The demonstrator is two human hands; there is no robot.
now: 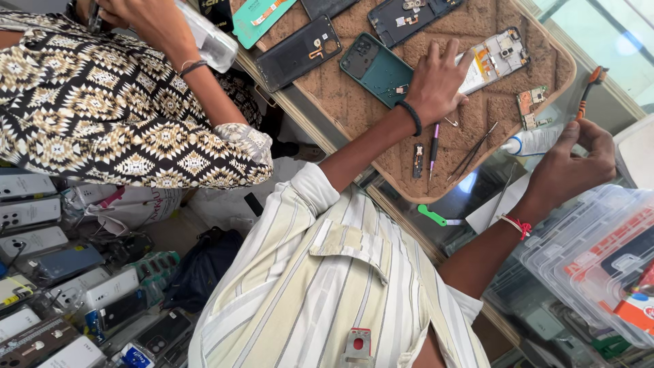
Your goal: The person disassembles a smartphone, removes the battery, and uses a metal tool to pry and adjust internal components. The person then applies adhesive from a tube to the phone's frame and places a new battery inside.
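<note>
My left hand [436, 78], with a black band at the wrist, lies palm down on the brown work mat [340, 102]. Its fingers rest between a green phone back cover [371, 65] and an opened phone [497, 54] with its board exposed. My right hand [569, 160], a red thread at its wrist, is closed on a white tube [535, 142] beyond the mat's right edge. An orange-handled tool [589, 85] sticks up from its fingertips. Just below my left wrist lie a thin purple-tipped screwdriver [433, 146], tweezers [471, 153] and a small dark part [417, 160].
Another person in a patterned shirt [116, 102] stands at the left, a hand [146, 20] raised with a clear packet. Black back covers [296, 51], a small circuit board [531, 105] and a green pry tool [432, 217] lie around. Clear plastic boxes [599, 259] are stacked at right; boxed phone cases [41, 272] at lower left.
</note>
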